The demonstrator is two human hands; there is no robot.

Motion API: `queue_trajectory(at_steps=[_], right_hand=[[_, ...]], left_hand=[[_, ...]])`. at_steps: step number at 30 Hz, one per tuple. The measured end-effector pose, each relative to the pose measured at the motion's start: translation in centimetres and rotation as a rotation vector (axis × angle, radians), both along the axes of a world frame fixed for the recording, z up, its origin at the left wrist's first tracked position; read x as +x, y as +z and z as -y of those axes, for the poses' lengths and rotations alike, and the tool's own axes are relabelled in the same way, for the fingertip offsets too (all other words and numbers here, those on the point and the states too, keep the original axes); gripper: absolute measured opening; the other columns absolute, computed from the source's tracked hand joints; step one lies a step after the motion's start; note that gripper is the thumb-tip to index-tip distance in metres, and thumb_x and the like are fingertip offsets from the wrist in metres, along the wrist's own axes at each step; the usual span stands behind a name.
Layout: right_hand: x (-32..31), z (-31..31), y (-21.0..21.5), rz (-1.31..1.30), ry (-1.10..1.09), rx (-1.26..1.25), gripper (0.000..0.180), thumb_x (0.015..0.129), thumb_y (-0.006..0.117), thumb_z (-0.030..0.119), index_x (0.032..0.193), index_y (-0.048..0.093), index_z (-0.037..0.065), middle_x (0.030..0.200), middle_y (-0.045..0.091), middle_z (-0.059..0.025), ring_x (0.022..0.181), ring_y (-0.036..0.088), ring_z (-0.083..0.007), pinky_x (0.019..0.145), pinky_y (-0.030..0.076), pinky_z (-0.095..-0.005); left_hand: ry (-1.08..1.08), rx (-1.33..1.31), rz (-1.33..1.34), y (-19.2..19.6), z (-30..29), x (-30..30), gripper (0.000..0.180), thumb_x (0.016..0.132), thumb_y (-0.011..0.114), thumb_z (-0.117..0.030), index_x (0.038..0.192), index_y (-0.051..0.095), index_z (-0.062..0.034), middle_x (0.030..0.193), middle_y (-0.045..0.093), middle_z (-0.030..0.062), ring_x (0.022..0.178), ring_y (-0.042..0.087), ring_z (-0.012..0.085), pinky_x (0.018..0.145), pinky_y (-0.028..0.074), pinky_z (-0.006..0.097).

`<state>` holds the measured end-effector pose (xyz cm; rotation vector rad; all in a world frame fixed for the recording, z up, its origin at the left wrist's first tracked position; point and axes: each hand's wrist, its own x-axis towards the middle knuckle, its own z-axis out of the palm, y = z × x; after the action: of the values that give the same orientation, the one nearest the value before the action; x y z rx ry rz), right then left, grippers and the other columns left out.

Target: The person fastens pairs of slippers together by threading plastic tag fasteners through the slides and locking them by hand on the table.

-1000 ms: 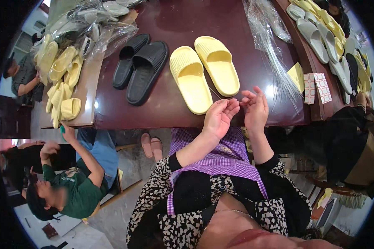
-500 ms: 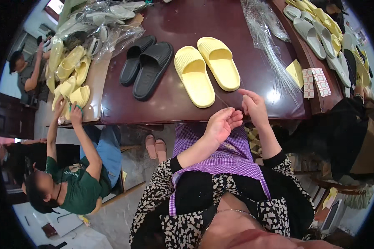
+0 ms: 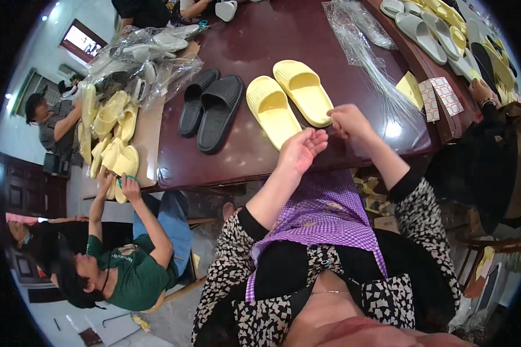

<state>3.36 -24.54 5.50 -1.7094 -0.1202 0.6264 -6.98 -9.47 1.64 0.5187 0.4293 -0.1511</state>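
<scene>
Dark table (image 3: 307, 34) | clear bags (image 3: 364, 52) — right hand (image 3: 347, 121) pinching yellow slipper (image 3: 304, 91) | left hand (image 3: 300, 151) open

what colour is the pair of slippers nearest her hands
Pale yellow foam slippers, clearest in the head view.

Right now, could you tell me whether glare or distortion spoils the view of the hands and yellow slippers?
Head view: the fisheye bends the table edge and blackens the corners; glare sits right of the right hand; the left hand and yellow slippers are sharp and evenly lit.
</scene>
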Motion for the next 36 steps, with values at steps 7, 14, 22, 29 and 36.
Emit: queue_trajectory(at_steps=[7,14,22,29,36], right_hand=[[6.8,-5.6,0.5,0.087,0.172,-0.337,0.021,0.080,0.053,0.010,0.073,0.065,-0.005,0.057,0.058,-0.0131,0.043,0.052,-0.0187,0.040,0.039,-0.0331],[10.9,-11.7,-4.8,0.825,0.097,-0.391,0.027,0.083,0.051,0.019,0.080,0.061,-0.006,0.075,0.063,-0.0229,0.068,0.063,-0.0357,0.060,0.049,-0.0417],[7.0,-9.7,-0.9,0.821,0.186,-0.444,0.024,0.085,0.049,0.014,0.096,0.057,-0.005,0.089,0.061,-0.0275,0.087,0.060,-0.0414,0.076,0.047,-0.0471],[7.9,-6.3,-0.5,0.957,0.224,-0.521,0.025,0.085,0.049,0.010,0.103,0.057,-0.005,0.092,0.062,-0.0249,0.091,0.059,-0.0403,0.077,0.048,-0.0437],[13.5,-7.2,0.7,0.931,0.073,-0.375,0.020,0.083,0.055,0.014,0.095,0.063,-0.001,0.085,0.065,-0.0206,0.082,0.063,-0.0359,0.071,0.049,-0.0393]], left_hand=[[0.063,0.071,-0.078,0.4,-4.0,4.8,0.019,0.091,0.048,-0.008,0.101,0.048,0.0077,0.092,0.060,0.0214,0.083,0.064,0.0325,0.071,0.056,0.041],[0.004,0.278,-0.086,0.3,-7.2,8.2,0.016,0.089,0.049,-0.008,0.096,0.049,0.0064,0.088,0.060,0.0194,0.074,0.064,0.0301,0.060,0.057,0.039],[0.079,0.220,-0.113,0.5,-7.3,8.6,0.016,0.090,0.049,-0.009,0.095,0.050,0.0060,0.084,0.060,0.0175,0.068,0.064,0.0262,0.056,0.056,0.035],[0.099,0.234,-0.110,0.3,-7.2,9.2,0.016,0.091,0.049,-0.009,0.095,0.050,0.0066,0.084,0.061,0.0179,0.069,0.064,0.0254,0.057,0.057,0.034],[0.113,0.247,-0.107,0.4,-6.8,9.0,0.016,0.091,0.048,-0.009,0.093,0.050,0.0067,0.083,0.061,0.0182,0.068,0.064,0.0250,0.057,0.056,0.034]])
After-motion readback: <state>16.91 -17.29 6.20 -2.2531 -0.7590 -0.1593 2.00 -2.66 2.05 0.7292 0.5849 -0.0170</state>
